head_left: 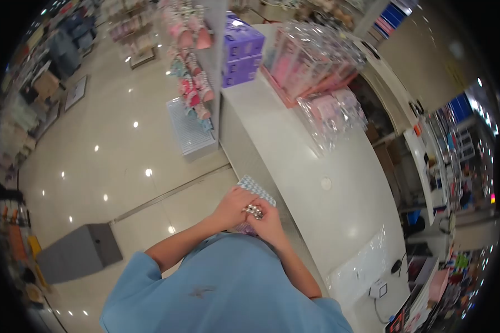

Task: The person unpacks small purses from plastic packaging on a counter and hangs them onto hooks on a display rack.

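Note:
Close in front of my blue shirt, both my hands meet beside the counter edge. My left hand (232, 208) has its fingers curled at a small item with shiny silvery beads (254, 211); its exact kind is unclear. The fingers of my right hand (268, 225) close on the same beaded item from the other side. Beyond the fingers a light-blue and white patterned piece (256, 189) sticks out, flat-looking. Something purplish (243, 228) shows below the hands, mostly covered by them.
A white curved counter (294, 161) runs along my right. On it are purple boxes (243, 53), a clear-wrapped pink package (311, 61), plastic-bagged pink goods (332, 114) and a clear plastic sheet (361, 258). A rack of hair accessories (191, 77) stands ahead; a grey block (78, 252) is at left.

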A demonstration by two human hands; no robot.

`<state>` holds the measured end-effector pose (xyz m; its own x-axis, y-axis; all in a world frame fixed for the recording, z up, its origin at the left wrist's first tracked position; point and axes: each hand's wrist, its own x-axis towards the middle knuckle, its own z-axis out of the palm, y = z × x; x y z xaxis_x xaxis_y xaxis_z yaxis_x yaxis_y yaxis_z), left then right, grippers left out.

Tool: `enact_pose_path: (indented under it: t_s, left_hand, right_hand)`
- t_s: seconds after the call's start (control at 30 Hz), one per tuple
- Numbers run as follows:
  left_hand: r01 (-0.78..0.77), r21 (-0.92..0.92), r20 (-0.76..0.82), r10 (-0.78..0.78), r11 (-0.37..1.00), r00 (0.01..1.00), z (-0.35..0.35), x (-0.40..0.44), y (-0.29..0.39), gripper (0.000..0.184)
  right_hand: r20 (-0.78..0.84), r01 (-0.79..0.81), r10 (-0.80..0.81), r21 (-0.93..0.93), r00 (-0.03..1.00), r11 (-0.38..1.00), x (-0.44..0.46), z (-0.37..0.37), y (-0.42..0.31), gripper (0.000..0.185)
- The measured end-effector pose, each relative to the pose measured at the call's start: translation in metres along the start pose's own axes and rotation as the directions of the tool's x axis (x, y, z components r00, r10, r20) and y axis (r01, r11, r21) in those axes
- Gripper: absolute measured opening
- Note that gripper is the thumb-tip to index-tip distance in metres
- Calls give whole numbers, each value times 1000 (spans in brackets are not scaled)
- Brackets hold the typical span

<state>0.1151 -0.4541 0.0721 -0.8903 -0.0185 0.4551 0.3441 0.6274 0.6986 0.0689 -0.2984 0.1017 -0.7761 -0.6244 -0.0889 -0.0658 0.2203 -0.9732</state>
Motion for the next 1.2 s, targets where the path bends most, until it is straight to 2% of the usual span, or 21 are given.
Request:
enact_pose_path:
  t_s: [0.1, 0.17, 0.23, 0.27, 0.37, 0.4, 0.5, 0.63, 0.73, 0.77, 0.83, 0.87, 0.93, 1.0, 1.07, 1.17, 1.2]
  left_hand:
    - [98, 59, -139, -89, 993, 986, -34, -32, -22, 35]
    - [160, 90, -215, -138, 983, 967, -54, -51, -27, 33]
    - [225, 123, -289, -182, 966, 940, -73, -69, -29, 32]
    - [300, 138, -324, -243, 944, 914, -80, -77, -30, 30]
    - [433, 161, -413, -338, 887, 846, -97, -96, -38, 28]
    - [473, 163, -442, -364, 866, 820, -103, -97, -43, 26]
    - [537, 183, -488, -398, 824, 777, -119, -96, -66, 27]
    - [529, 204, -490, -382, 824, 784, -152, -60, -101, 22]
    - [509, 207, -489, -362, 836, 794, -179, -27, -132, 23]
    - [488, 259, -465, -335, 833, 819, -187, -16, -144, 25]
    - [484, 290, -443, -332, 826, 833, -198, 2, -165, 27]
    - [475, 298, -417, -335, 828, 845, -205, 10, -174, 28]
    - [466, 298, -384, -343, 833, 857, -218, 21, -187, 31]
    - [502, 281, -393, -379, 818, 838, -229, 24, -198, 31]
    - [533, 260, -415, -405, 805, 814, -239, 25, -209, 31]
    - [592, 247, -480, -433, 768, 763, -260, 17, -228, 32]
    - [613, 227, -506, -447, 756, 738, -267, 12, -235, 32]
  right_hand:
    - [186, -40, 49, -55, 981, 998, 24, 39, -17, 27]
    - [264, 17, 10, -100, 964, 995, 38, 65, -11, 28]
    - [413, 3, 44, -114, 910, 993, 53, 88, -14, 29]
    - [463, 88, -35, -93, 886, 992, 59, 101, -7, 27]
    - [593, 199, -91, -119, 800, 973, 83, 129, -14, 28]
    - [621, 157, -44, -128, 783, 979, 92, 138, -19, 29]
    - [675, 209, -53, -151, 735, 966, 127, 159, -18, 27]
    - [674, 239, -119, -88, 729, 967, 185, 177, -18, 27]
    - [619, 257, -164, -64, 768, 964, 227, 185, -30, 28]
    - [619, 251, -159, -63, 769, 966, 241, 187, -33, 28]
    - [611, 113, -40, -81, 791, 990, 266, 189, -45, 27]
    - [590, 173, -91, -84, 803, 981, 278, 192, -47, 25]
    - [580, 179, -116, -53, 806, 982, 298, 200, -47, 25]
    - [565, 182, -140, -19, 813, 983, 313, 212, -46, 24]
    - [589, 253, -192, -22, 785, 967, 329, 228, -46, 24]
    - [674, 266, -146, -78, 724, 961, 352, 256, -46, 25]
    - [686, 230, -136, -47, 715, 972, 360, 268, -54, 23]
